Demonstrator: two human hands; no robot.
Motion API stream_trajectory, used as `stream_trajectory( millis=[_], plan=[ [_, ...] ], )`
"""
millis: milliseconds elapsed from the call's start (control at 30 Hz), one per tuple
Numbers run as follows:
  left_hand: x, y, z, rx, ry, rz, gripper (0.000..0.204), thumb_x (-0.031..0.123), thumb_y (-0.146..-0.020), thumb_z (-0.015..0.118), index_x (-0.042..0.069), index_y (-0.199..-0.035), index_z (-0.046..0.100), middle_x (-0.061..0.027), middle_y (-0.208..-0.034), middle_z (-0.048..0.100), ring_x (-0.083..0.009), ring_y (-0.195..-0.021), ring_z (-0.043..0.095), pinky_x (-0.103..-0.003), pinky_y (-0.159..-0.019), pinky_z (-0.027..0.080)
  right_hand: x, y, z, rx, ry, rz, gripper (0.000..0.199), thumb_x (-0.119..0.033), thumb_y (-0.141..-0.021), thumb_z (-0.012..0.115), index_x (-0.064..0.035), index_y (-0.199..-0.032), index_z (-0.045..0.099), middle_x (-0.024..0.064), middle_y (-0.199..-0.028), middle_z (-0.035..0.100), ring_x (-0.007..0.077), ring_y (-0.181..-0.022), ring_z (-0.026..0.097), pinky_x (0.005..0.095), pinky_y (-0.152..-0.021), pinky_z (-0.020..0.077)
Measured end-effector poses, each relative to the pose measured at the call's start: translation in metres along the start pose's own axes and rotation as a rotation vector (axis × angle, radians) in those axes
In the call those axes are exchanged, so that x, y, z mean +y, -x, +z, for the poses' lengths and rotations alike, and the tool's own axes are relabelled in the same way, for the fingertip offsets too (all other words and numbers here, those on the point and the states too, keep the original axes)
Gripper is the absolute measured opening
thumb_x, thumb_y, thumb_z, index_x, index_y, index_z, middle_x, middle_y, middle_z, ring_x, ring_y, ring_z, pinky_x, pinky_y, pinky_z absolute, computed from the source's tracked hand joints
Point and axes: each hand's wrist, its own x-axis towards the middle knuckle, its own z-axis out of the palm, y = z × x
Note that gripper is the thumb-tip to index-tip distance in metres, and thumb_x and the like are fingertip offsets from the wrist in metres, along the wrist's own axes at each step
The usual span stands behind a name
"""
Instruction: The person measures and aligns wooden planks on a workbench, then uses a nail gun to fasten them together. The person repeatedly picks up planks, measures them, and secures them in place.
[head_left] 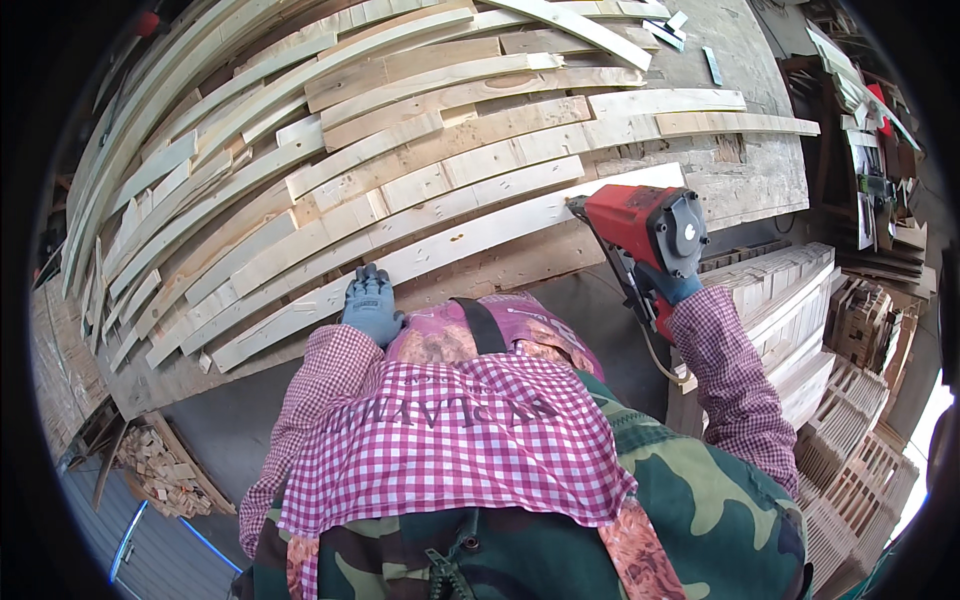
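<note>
My right hand (674,284), in a blue-grey work glove, is closed round the handle of a red and black nail gun (640,212). The gun's nose points left and meets the nearest long pale wooden strip (480,235), or hovers just over it; I cannot tell which. My left hand (371,302), gloved alike, lies on that same strip further left, its fingers stretched out and resting flat on the wood. An air hose (660,362) hangs below the gun's grip.
Many loose wooden strips (390,75) lie side by side across the worktable (765,190). Stacked timber (790,285) stands to the right, with slatted wooden stacks (850,420) nearer me. A box of wood offcuts (165,470) sits on the floor at lower left.
</note>
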Motion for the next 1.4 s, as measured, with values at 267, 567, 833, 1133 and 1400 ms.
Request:
stream_trajectory(
  millis=[267, 567, 833, 1133, 1400],
  plan=[
    [0.0, 0.002, -0.003, 0.045, 0.03, -0.005, 0.084, 0.038, -0.082, 0.058, -0.006, -0.141, 0.016, -0.0256, -0.148, 0.011, -0.0393, -0.138, 0.011, -0.043, -0.113, 0.012, 0.018, 0.01, 0.028, 0.267, -0.034, -0.192, 0.043, -0.02, -0.077, 0.061, -0.0128, -0.119, 0.054, 0.0124, -0.119, 0.053, 0.03, -0.11, 0.05, 0.0389, -0.094, 0.0407],
    [-0.004, -0.001, -0.002, 0.026, 0.046, -0.022, 0.084, 0.04, -0.082, 0.057, -0.005, -0.141, 0.017, -0.0251, -0.149, 0.009, -0.0391, -0.139, 0.009, -0.045, -0.112, 0.013, 0.025, 0.01, 0.017, 0.408, 0.069, -0.104, 0.036, -0.024, -0.081, 0.058, -0.0129, -0.116, 0.056, 0.0106, -0.114, 0.057, 0.0295, -0.106, 0.054, 0.0401, -0.09, 0.0452],
    [-0.008, -0.006, 0.002, -0.007, 0.038, -0.008, 0.083, 0.04, -0.083, 0.056, -0.004, -0.141, 0.016, -0.0243, -0.149, 0.008, -0.0391, -0.139, 0.008, -0.045, -0.113, 0.013, 0.097, 0.006, -0.012, 0.264, -1.058, 0.598, 0.013, -0.013, -0.072, 0.061, -0.0012, -0.077, 0.058, 0.0088, -0.052, 0.053, 0.0183, -0.039, 0.051, 0.0317, -0.039, 0.0408],
    [-0.011, -0.004, -0.001, -0.019, 0.07, 0.003, 0.082, 0.04, -0.083, 0.055, -0.003, -0.142, 0.016, -0.0246, -0.149, 0.008, -0.0392, -0.139, 0.008, -0.045, -0.113, 0.013, 0.093, 0.011, -0.022, 0.177, -0.871, 0.613, 0.01, -0.012, -0.075, 0.057, -0.0027, -0.072, 0.058, 0.0089, -0.052, 0.055, 0.019, -0.041, 0.052, 0.0305, -0.037, 0.0394],
    [-0.008, 0.0, -0.005, 0.0, 0.078, -0.031, 0.081, 0.041, -0.083, 0.056, -0.005, -0.14, 0.02, -0.0246, -0.148, 0.013, -0.0382, -0.139, 0.011, -0.044, -0.112, 0.014, 0.115, 0.024, 0.014, 0.258, -0.917, 0.585, 0.013, -0.01, -0.077, 0.059, -0.0035, -0.088, 0.058, 0.0074, -0.061, 0.056, 0.0165, -0.047, 0.055, 0.0305, -0.042, 0.0441]
  ],
)
